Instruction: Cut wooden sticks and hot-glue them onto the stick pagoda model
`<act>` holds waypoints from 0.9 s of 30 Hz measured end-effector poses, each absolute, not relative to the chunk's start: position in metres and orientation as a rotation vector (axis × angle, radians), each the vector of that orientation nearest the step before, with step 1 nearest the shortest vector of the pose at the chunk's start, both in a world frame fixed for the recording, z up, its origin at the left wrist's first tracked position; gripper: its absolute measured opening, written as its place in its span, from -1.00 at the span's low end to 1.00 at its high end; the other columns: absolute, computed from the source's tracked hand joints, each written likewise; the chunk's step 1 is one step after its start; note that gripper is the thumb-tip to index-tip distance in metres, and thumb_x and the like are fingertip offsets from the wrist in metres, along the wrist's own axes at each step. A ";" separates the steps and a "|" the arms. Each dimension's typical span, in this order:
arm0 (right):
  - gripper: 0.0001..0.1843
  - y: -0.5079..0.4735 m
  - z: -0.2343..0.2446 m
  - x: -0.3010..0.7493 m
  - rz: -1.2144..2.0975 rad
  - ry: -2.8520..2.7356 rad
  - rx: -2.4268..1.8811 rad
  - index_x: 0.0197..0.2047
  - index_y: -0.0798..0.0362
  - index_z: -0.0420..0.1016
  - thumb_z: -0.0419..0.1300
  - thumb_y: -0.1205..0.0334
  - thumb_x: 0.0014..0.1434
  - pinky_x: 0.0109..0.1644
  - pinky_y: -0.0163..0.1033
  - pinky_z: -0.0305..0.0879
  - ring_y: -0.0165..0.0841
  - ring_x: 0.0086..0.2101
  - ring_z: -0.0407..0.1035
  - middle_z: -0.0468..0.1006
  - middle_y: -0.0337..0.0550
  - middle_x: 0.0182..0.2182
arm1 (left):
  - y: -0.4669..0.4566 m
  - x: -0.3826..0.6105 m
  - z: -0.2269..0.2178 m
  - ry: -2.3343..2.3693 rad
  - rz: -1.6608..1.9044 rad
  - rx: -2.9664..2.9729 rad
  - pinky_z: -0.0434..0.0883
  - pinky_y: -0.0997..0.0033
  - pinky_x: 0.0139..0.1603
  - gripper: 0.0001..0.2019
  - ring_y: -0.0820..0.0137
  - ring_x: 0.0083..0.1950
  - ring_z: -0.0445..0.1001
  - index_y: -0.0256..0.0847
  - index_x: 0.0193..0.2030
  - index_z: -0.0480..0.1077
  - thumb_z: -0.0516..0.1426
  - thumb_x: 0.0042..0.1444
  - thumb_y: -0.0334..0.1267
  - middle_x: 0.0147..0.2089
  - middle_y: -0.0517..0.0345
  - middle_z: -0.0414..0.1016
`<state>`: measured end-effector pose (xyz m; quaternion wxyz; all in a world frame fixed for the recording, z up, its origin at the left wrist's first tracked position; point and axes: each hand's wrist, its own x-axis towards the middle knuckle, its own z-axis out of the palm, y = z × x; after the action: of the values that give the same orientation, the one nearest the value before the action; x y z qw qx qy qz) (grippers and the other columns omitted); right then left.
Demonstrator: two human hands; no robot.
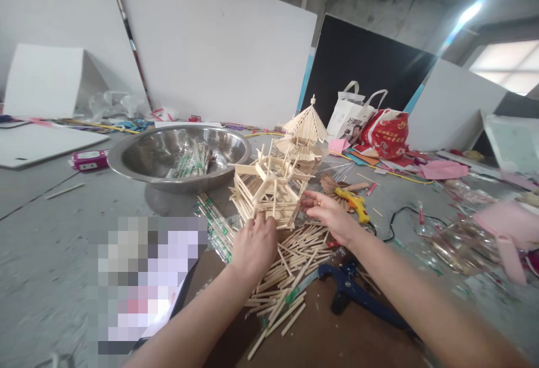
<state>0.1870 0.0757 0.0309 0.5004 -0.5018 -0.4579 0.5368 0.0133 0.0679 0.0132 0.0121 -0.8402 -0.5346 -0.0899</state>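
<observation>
A model pavilion (275,188) built of pale wooden sticks stands in front of me, its frame open at the top. My left hand (255,241) has its fingers curled onto the model's lower front edge; the fingertips are partly hidden. At the model's right side is my right hand (328,213), fingers stretched out and slightly apart, close to or touching the frame. Loose cut wooden sticks (290,261) lie in a heap below both hands. Behind the frame rises a pointed stick roof (305,123); whether it joins the front part I cannot tell.
A steel basin (126,157) holding wrapped chopsticks (193,160) stands behind left. More wrapped chopsticks (214,225) lie beside the model. To the right are a yellow glue gun (356,202) and a blue-handled cutter (357,295). Bags (385,135) and scraps lie behind; a blurred-out screen (147,278) is at left.
</observation>
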 end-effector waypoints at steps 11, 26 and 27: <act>-0.54 0.042 0.036 0.171 1.494 -1.092 -1.141 -0.07 0.06 0.23 0.11 0.33 -0.12 -0.21 -0.27 0.25 -0.39 -0.27 0.35 0.28 -0.06 -0.03 | 0.044 0.013 0.058 -1.657 -0.012 -2.665 0.32 0.28 -0.43 -0.75 0.19 -0.32 0.43 -0.37 -0.34 0.34 -0.12 -0.05 -0.55 -0.39 -0.14 0.42; -0.65 0.068 0.003 0.319 0.101 -1.566 -2.468 -0.31 0.11 0.42 -0.07 0.09 0.02 -0.26 -0.19 0.17 -0.17 -0.26 0.35 0.48 0.03 -0.31 | 0.038 0.026 0.035 -1.324 -0.344 -3.278 0.22 0.49 -0.50 -0.68 0.40 -0.47 0.35 -0.17 -0.38 0.21 -0.23 0.10 -0.06 -0.52 0.18 0.33; -0.64 0.070 -0.002 0.324 0.109 -1.551 -2.485 -0.34 0.12 0.43 -0.07 0.05 0.01 -0.26 -0.18 0.17 -0.14 -0.27 0.35 0.48 0.05 -0.33 | 0.041 0.026 0.030 -1.321 -0.394 -3.369 0.21 0.51 -0.49 -0.66 0.43 -0.47 0.33 -0.17 -0.39 0.19 -0.25 0.09 -0.02 -0.51 0.20 0.31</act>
<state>0.3238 0.0696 -0.0024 0.1047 -0.8431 -0.5262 0.0370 0.0261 0.0415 0.0304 -0.2466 -0.8969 -0.3518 -0.1049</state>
